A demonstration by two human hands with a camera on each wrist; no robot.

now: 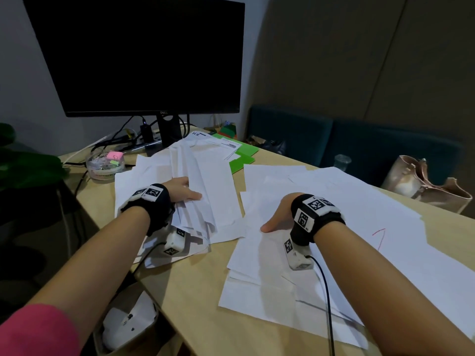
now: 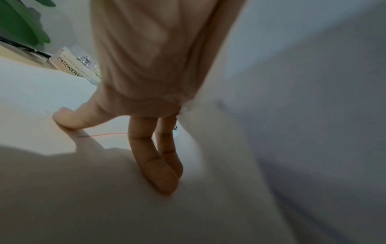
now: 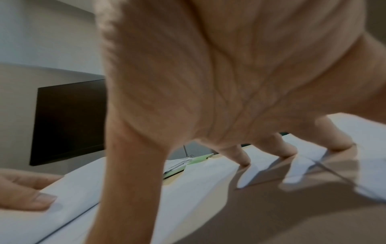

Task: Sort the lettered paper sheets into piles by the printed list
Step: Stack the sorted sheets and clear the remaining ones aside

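Observation:
A fanned bundle of white sheets (image 1: 205, 181) lies on the left of the wooden table (image 1: 195, 291). My left hand (image 1: 183, 191) holds it at its near-left edge, thumb (image 3: 27, 196) on top. Its straight fingers (image 2: 158, 165) are tucked beneath, resting on a lower sheet with a thin red line (image 2: 108, 134). A second spread of sheets (image 1: 321, 196) covers the right side, one bearing a red handwritten mark (image 1: 379, 237). My right hand (image 1: 279, 214) is arched over this spread, fingertips (image 3: 244, 158) pressing down on the paper. A printed sheet headed "H.R" (image 1: 205, 140) lies behind the left bundle.
A dark monitor (image 1: 144, 55) stands at the back with cables beside its foot. A clear stationery tub (image 1: 105, 168) sits left of the papers, and green folders (image 1: 244, 155) lie behind them. A plastic cup (image 1: 341, 161) and a beige bag (image 1: 424, 186) are on the teal bench.

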